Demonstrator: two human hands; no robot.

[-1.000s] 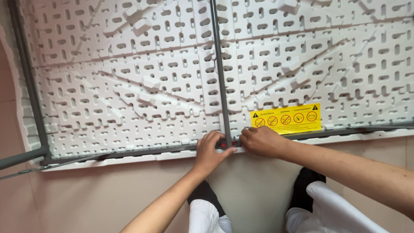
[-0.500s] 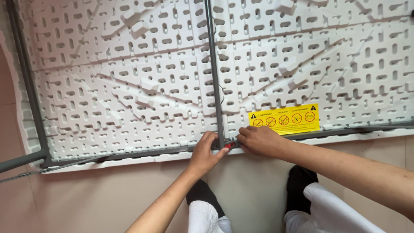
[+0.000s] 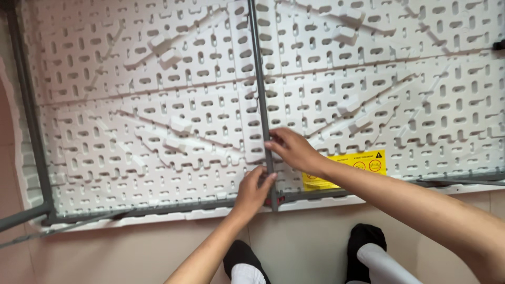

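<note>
Grey metal bar [image 3: 259, 84], thin & straight, runs down the middle of the white slotted table underside [image 3: 131, 115] to its near edge. Left hand [image 3: 253, 190] fingers wrapped round bar's lower end; right hand [image 3: 290, 149] fingers pinch bar just above. Yellow sticker [image 3: 351, 164] right of bar.

Your left hand [image 3: 253, 192] and right hand [image 3: 291, 150] grip a matt grey metal bar [image 3: 259, 94], smooth and painted. Either side of that bar lies the table underside [image 3: 147, 121], moulded off-white plastic, dull and ribbed with slots. Right of the bar sits a glossy yellow sticker [image 3: 363, 163].
</note>
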